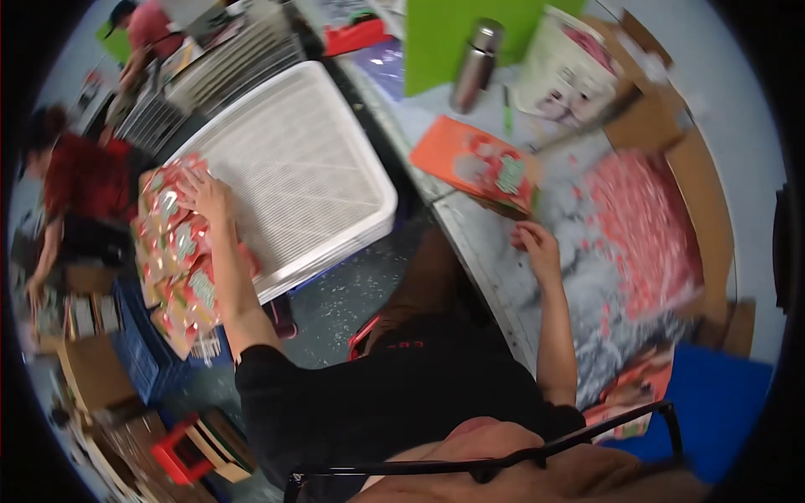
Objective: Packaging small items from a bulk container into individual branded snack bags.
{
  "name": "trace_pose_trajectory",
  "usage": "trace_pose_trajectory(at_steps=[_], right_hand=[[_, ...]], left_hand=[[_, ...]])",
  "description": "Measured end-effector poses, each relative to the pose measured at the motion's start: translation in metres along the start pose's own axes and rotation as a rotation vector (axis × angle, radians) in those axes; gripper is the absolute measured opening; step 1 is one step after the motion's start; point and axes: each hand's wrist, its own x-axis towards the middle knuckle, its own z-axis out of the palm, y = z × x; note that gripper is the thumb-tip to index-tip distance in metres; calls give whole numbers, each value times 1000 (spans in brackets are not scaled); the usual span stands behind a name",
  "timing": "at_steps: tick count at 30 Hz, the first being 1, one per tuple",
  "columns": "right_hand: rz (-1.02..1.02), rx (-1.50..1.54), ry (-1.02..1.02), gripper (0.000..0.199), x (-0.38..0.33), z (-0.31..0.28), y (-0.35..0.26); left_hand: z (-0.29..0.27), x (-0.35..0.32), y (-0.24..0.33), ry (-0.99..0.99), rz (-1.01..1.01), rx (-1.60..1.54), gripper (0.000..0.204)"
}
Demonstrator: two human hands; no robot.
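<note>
While my left hand (204, 194) pressed flat, fingers spread, gripping nothing, on the packet stack (178, 251) at nine o'clock — stacking step — my right hand (537, 246) rested loosely curled, empty, on the worktop (495, 277); next called for another packet.

The pale marbled surface (503, 277) runs along the person's right side. On it lie an orange printed packet (478, 163), a steel flask (476, 65) standing upright beside a green board (453, 33), a green pen (507, 109), a large white bag (566, 71) and a heap of small red-and-white pieces (646, 226) in an open cardboard box (713, 210). The speckled grey floor (335, 310) carries a blue crate (138, 352).
</note>
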Motion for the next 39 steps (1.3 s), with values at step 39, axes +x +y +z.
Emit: trace_pose_trajectory(at_steps=[39], right_hand=[[-121, 0, 173, 19, -82, -38, 23]], left_hand=[[-247, -190, 451, -1327, 424, -1736, 35]])
